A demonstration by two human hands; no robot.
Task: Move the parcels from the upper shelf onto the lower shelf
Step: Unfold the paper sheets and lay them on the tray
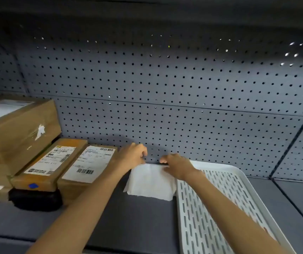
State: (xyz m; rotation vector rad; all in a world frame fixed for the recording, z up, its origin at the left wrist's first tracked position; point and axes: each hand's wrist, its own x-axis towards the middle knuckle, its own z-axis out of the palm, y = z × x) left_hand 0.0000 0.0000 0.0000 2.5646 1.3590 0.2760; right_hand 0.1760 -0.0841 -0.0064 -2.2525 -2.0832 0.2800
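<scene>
A flat white parcel (pixel 151 182) lies on the grey shelf (pixel 137 220) against the pegboard back. My left hand (pixel 133 154) rests at its far left corner with the fingers curled. My right hand (pixel 177 166) lies on its far right corner, fingers bent over the back edge. Left of the white parcel sit two flat brown boxes with labels (pixel 89 166) (pixel 52 163). A large brown carton (pixel 16 131) stands further left. A black bag (pixel 36 199) lies under the leftmost flat box.
A white slotted plastic tray (pixel 226 208) lies on the shelf right of the white parcel, under my right forearm. The grey pegboard wall (pixel 165 88) closes the back. A dark upright post (pixel 293 140) divides the shelf at the right.
</scene>
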